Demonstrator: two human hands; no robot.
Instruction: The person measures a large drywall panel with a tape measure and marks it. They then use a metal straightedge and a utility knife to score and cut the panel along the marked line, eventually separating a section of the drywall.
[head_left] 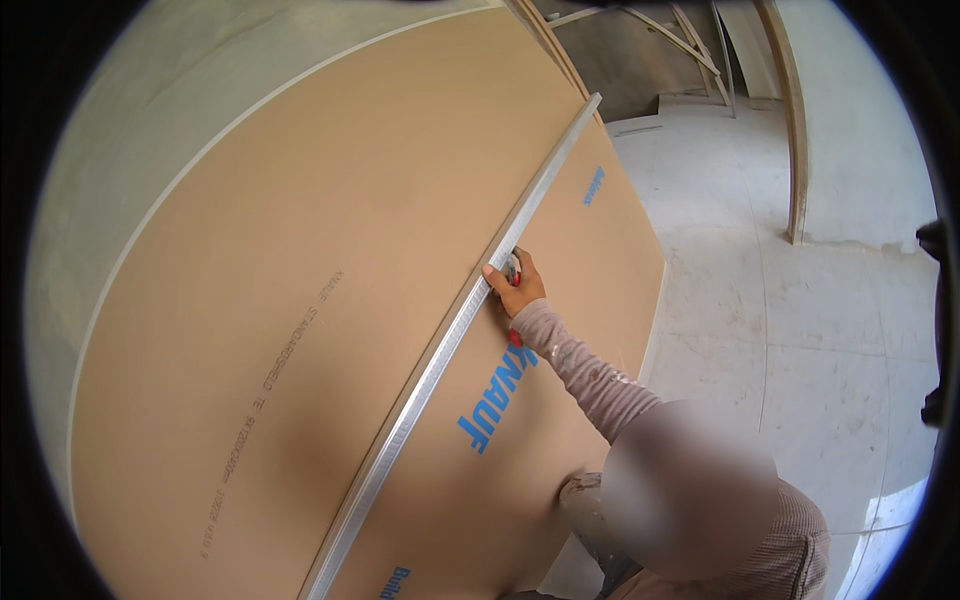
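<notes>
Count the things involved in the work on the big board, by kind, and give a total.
Brown board: 1
Metal strip lying along the board: 1
Co-worker's hand at the strip: 1
Small tool gripped in that hand, mostly hidden: 1
Camera wearer's own hands in view: 0
Total: 4

Co-worker's hand point(516, 283) presses a small tool against a long metal straightedge point(450, 340) | straightedge lies diagonally across a large brown plasterboard sheet point(280, 300) | pale concrete floor point(800, 300) at right
</notes>
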